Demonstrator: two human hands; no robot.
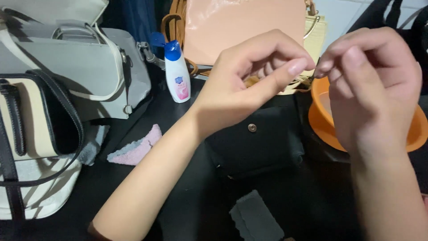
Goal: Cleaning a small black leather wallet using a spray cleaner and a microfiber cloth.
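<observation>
Something thin and dark (314, 71) sits pinched between our two hands, too small for us to identify. Our left hand (254, 76) nips it with thumb and forefinger, and our right hand (370, 85) meets it fingertip to fingertip, above a black purse (256, 143) on the desk (147, 120). Behind our right hand lies an orange bowl (318, 118). Farther out we see a white bottle with a blue cap (177, 73), a pink cloth (136, 147), a grey cloth (256, 218), a grey handbag (84, 67) and a peach bag (240, 22).
</observation>
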